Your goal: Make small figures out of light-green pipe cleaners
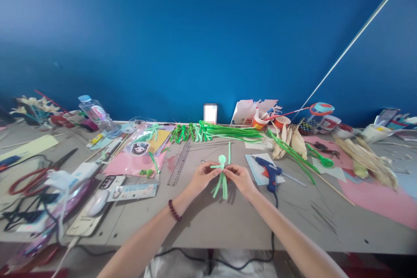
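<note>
A small light-green pipe cleaner figure [224, 186], with a round curled head and dangling legs, is held upright above the table between both hands. My left hand [206, 174] pinches its left side near the middle, fingers closed. On the other side my right hand [240, 177] grips it with thumb and fingertips, hiding part of its body. Just behind it a straight light-green pipe cleaner [229, 152] points upward; whether it joins the figure I cannot tell. Several similar green figures [187, 132] lie in a row at the back, beside a bundle of green pipe cleaners [233, 131].
A blue glue gun [271, 173] lies right of my hands, its cord running off the front edge. To the left are a ruler [180, 164], a clear plastic bag [143, 143], a power bank-like white box [81, 173], red-handled scissors [32, 182] and a water bottle [97, 115]. Dried corn husks [368, 160] lie right.
</note>
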The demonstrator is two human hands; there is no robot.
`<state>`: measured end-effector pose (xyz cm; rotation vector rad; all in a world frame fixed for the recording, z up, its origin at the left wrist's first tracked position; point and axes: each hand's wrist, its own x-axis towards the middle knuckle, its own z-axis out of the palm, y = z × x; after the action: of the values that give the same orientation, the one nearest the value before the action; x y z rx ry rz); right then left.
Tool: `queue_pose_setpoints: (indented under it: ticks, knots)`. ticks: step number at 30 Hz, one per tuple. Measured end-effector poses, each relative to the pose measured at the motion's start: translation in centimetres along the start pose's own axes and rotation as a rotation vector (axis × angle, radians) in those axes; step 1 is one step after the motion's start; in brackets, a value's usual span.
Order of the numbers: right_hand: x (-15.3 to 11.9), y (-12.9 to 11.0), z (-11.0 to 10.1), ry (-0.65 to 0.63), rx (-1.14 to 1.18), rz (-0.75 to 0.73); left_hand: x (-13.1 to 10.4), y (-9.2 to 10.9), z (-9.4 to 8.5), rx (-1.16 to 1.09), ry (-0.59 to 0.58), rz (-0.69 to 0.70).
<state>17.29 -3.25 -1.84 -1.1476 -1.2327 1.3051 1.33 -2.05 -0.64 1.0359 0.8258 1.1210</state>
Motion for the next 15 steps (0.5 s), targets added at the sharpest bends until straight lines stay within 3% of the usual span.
queue_pose_setpoints:
  ticks: [4,7,12,15]
  knots:
    - [0.0,0.5,0.0,-0.075,-0.067,-0.007,0.1,-0.6,0.0,-0.063,0.036,-0.076]
    - [0.1,-0.2,-0.6,-0.045,-0.160,-0.058,0.1,-0.2,-0.2,-0.113,0.078,-0.119]
    - [0.5,-3.1,-2.7,0.146,-0.557,-0.308,0.6,0.1,-0.5,-0.160,0.143,-0.089]
    - [1.7,-4.2,-3.6,0.085,-0.809,-0.337,0.9,-0.4,-0.8,-0.156,0.137,-0.036]
